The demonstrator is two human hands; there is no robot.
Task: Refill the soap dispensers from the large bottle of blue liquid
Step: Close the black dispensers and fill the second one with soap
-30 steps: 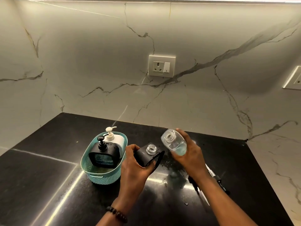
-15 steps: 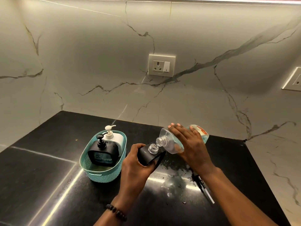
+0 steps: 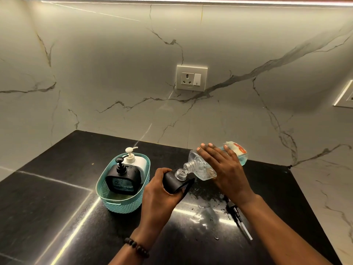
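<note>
My left hand (image 3: 159, 190) grips a black soap dispenser (image 3: 172, 181), tilted, its clear threaded neck open and pointing up-right. My right hand (image 3: 224, 169) holds the large clear bottle (image 3: 202, 169) tipped almost flat, its threaded mouth touching the dispenser's neck. A little pale blue liquid shows at the bottle's far end, near its orange and white label. Two more dispensers stand in a teal basket (image 3: 114, 204) at the left: a black one with a pump (image 3: 123, 179) and a white one (image 3: 137, 161) behind it.
A black pump head with its long tube (image 3: 238, 217) lies on the dark counter (image 3: 47, 207) under my right forearm. Wet spots glisten on the counter below the bottle. The marble wall behind carries a socket (image 3: 191, 78).
My right hand has turned the large bottle from mouth-up to nearly horizontal and brought its mouth down onto the dispenser's neck. My left hand kept the dispenser in place.
</note>
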